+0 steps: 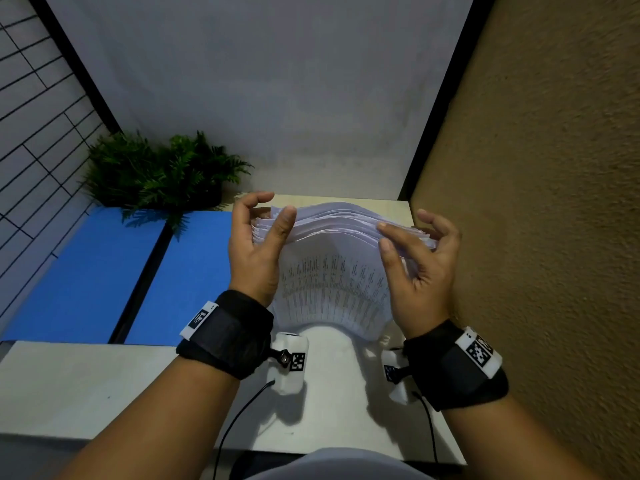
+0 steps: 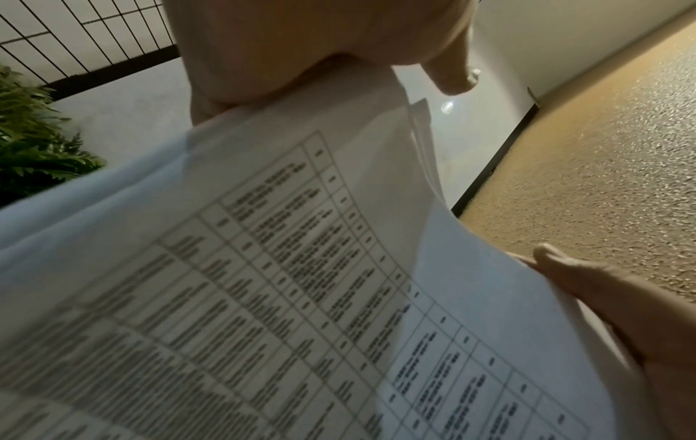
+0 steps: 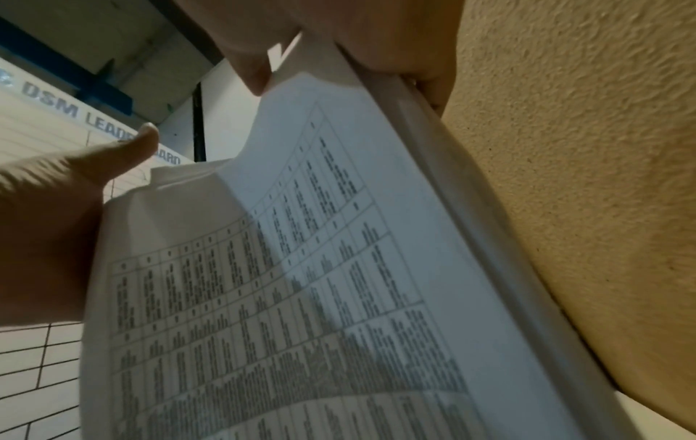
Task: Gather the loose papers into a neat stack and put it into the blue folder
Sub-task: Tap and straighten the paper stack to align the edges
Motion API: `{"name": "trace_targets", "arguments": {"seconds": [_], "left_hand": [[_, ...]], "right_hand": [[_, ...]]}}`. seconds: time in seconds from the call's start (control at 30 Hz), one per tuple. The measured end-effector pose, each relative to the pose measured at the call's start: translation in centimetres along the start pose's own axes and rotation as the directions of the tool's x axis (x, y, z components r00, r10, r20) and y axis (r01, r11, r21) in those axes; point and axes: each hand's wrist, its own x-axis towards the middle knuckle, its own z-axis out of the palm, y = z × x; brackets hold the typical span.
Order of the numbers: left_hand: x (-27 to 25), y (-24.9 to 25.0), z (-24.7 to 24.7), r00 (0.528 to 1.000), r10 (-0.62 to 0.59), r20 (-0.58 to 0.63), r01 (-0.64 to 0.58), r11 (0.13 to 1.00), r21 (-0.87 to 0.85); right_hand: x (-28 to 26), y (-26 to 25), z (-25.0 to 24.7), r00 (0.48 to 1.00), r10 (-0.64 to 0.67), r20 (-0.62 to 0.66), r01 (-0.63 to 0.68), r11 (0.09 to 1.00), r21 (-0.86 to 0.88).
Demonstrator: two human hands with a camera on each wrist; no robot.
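Two hands on paper stack (image 1: 332, 271), left grip (image 1: 258, 244) and right grip (image 1: 420, 261) half-curled, pinching its side edges

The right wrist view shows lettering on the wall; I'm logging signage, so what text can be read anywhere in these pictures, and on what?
"DSM LEAD…" then "…ARD": on the wall board, its middle hidden by the left hand.
Printed table on the paper stack: too blurred to read.
Square code tags on the wristbands: patterns, no letters.
Blue folder: no text seen.
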Motion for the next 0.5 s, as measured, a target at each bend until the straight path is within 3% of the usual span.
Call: {"name": "trace_targets", "arguments": {"seconds": [0.13,0.3,0.37,0.5], "left_hand": [[0.26,0.01,0.23,0.997,0.013,-0.081,-0.008,0.998,0.057],[0.26,-0.2,-0.07,0.996,-0.018,-0.089,0.02,1.0,0.021],[0.06,0.08,0.02,0.997,0.025,-0.073,-0.023,1.0,0.019],[-0.19,0.5,0.27,0.988,0.151,-0.02,-0.145,0.974,0.171]], "right_hand": [[-0.25,0.45,-0.1,1.0,-0.024,0.002,0.024,0.997,-0.07],[-0.22,0.3,-0.08,0.998,0.067,-0.012,-0.067,0.996,-0.06],[-0.33,0.14,0.15,0.999,0.043,0.012,-0.042,0.995,-0.088],[-0.34,-0.15,0.56,1.0,-0.005,0.016,0.007,0.992,-0.124]]}}
